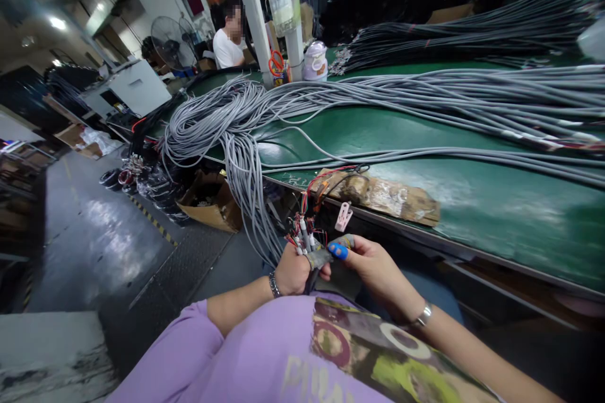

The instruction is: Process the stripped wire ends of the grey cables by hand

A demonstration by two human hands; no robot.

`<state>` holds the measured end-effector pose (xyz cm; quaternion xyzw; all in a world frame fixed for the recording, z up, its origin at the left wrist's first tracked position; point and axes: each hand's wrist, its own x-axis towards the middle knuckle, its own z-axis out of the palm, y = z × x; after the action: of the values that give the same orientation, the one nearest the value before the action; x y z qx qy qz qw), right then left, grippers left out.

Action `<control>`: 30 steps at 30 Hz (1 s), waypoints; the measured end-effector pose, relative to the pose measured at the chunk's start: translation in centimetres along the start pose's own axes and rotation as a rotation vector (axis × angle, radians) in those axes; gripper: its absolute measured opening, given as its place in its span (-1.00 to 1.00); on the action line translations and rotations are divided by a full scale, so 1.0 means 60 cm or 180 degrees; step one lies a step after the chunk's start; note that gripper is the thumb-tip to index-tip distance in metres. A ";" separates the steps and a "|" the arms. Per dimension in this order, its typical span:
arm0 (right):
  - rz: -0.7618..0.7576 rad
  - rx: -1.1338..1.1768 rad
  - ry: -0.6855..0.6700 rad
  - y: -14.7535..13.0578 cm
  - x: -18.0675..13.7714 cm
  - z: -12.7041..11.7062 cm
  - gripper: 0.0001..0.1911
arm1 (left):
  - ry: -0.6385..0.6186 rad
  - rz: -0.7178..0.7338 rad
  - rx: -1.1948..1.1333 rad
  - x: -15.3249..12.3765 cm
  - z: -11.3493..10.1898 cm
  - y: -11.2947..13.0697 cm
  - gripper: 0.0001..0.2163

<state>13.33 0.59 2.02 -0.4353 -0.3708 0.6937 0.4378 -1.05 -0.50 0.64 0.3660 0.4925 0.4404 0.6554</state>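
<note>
My left hand (pixel 292 269) is closed round a bundle of grey cables, held low in front of my body. The cable ends (pixel 305 236) point upward, with thin red, black and white wires fanning out. Grey wrapping covers a finger of this hand. Close on the right, my right hand (pixel 373 259) has its thumb and forefinger pressed together beside the bundle; the thumb wears a blue cover and the forefinger a grey wrap. What they pinch, if anything, is too small to make out. The grey cables (pixel 246 170) hang down from the bench toward my left hand.
A green bench (pixel 472 186) carries long grey cables (pixel 378 91) and black cables (pixel 449 38). At its edge are a wooden board (pixel 401 198) and a pink clip (pixel 343 217). A cardboard box (pixel 212 204) stands below. A person (pixel 229 47) sits beyond the post (pixel 255 12).
</note>
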 end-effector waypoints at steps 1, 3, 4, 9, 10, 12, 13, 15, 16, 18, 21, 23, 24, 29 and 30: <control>-0.0018 -0.0026 0.0066 0.001 0.001 0.000 -0.65 | 0.0063 0.0002 -0.0053 0.000 0.001 0.001 -0.60; -0.0043 -0.0058 0.0149 0.005 0.003 0.000 -0.65 | 0.0160 0.0010 -0.0126 0.001 0.003 0.003 -0.60; -0.0040 -0.0048 0.0147 0.007 0.004 -0.001 -0.65 | 0.0196 0.0010 -0.0141 0.001 0.003 0.004 -0.61; 0.0050 0.0058 -0.0047 0.019 0.013 -0.007 -0.63 | 0.0359 0.0032 -0.0257 0.004 0.004 0.003 -0.62; 0.0021 0.0032 -0.0034 0.020 0.014 -0.007 -0.63 | 0.0383 0.0037 -0.0288 0.004 0.003 0.002 -0.63; -0.0045 -0.0016 -0.0038 0.021 0.015 -0.009 -0.64 | 0.0415 0.0030 -0.0333 0.005 0.003 0.000 -0.62; -0.0056 -0.0023 -0.0072 0.022 0.015 -0.010 -0.64 | 0.0429 0.0015 -0.0351 0.005 0.002 0.000 -0.62; -0.0045 -0.0040 -0.0162 0.025 0.015 -0.015 -0.63 | 0.0443 -0.0021 -0.0379 0.006 0.001 0.000 -0.62; -0.0049 -0.0051 -0.0193 0.028 0.016 -0.019 -0.62 | 0.0432 -0.0024 -0.0392 0.006 0.001 0.001 -0.62; -0.0088 0.0024 -0.0192 0.035 0.020 -0.029 -0.59 | 0.0384 0.0004 -0.0413 0.007 0.000 0.003 -0.63; -0.0019 0.0437 -0.0094 0.042 0.038 -0.045 -0.50 | 0.0270 0.0075 -0.0485 0.009 0.000 0.006 -0.64; 0.0139 0.0671 -0.0053 0.041 0.053 -0.052 -0.48 | 0.0165 0.0084 -0.0517 0.009 0.001 0.008 -0.64; 0.0182 0.0713 -0.0069 0.039 0.061 -0.054 -0.48 | 0.0103 0.0072 -0.0516 0.010 0.003 0.009 -0.64; -0.0380 0.0285 -0.0065 0.029 0.082 -0.050 -0.47 | -0.0021 0.0016 -0.0450 0.014 0.012 0.017 -0.64; -0.0549 0.0112 0.0103 0.028 0.083 -0.049 -0.48 | -0.0019 0.0019 -0.0433 0.016 0.014 0.018 -0.64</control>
<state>14.40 5.02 -1.87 -0.4052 -0.3876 0.6527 0.5095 -0.39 0.72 1.55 0.3234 0.4584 0.4737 0.6789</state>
